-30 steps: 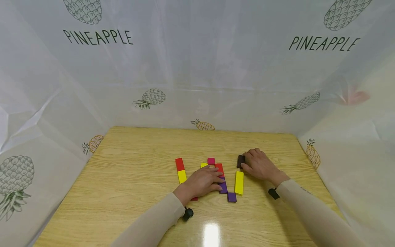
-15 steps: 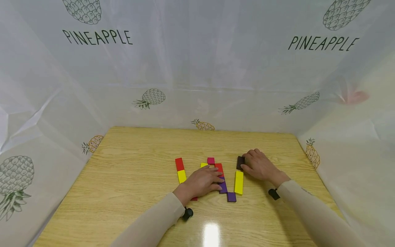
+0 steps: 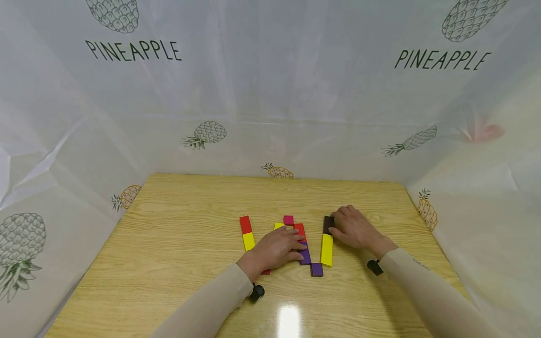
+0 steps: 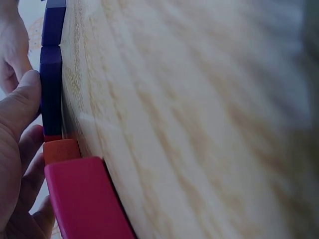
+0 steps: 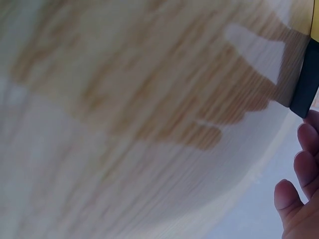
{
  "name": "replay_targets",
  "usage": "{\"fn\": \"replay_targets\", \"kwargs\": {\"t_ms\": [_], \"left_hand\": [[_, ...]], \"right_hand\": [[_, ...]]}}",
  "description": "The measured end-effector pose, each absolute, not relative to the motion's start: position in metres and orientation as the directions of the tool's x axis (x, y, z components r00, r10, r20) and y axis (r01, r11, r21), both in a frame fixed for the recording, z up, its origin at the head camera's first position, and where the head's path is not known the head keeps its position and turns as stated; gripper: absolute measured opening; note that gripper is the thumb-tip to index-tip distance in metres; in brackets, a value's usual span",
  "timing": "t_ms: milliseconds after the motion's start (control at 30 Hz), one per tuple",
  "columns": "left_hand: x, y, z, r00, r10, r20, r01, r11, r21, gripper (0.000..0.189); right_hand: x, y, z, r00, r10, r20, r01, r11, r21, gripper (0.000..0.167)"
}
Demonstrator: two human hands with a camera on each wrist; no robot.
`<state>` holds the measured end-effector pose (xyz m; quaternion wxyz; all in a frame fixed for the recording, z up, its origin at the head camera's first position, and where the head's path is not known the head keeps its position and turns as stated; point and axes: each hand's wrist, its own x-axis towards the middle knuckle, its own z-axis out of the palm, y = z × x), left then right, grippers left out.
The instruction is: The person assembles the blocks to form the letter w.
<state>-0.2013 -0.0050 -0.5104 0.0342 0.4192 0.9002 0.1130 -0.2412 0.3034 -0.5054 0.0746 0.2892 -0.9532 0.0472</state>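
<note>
In the head view, my left hand (image 3: 276,249) rests over the middle of a zigzag row of coloured blocks. Its fingers lie spread on a red block (image 3: 299,231) and a purple block (image 3: 305,257); the left wrist view has the thumb against the purple block (image 4: 51,92). My right hand (image 3: 359,230) touches the right side of a black block (image 3: 328,225) with its fingertips. That block's near end meets a long yellow block (image 3: 327,249). In the right wrist view the black block (image 5: 305,79) stands just beyond loosely bent fingers (image 5: 306,169).
A small purple block (image 3: 316,269) sits at the yellow one's near end. A magenta block (image 3: 288,220) lies beyond my left hand. Left of it run a red block (image 3: 245,224) and a yellow block (image 3: 249,241). The wooden table (image 3: 190,202) meets a pineapple-print curtain (image 3: 270,94).
The black block has slid a little toward me, closing the gap to the long yellow block. My right hand has shifted slightly with it; my left hand has stayed in place.
</note>
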Motion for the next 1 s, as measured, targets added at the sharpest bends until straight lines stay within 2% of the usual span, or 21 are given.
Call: {"fn": "replay_targets", "kwargs": {"t_ms": [1000], "left_hand": [[-0.2018,-0.0050,-0.5124,-0.633,0.772,0.055,0.761,0.607,0.229,0.041]], "right_hand": [[-0.2385,0.3017,-0.5045,-0.827,-0.543,0.144,-0.553,0.832,-0.038,0.043]]}}
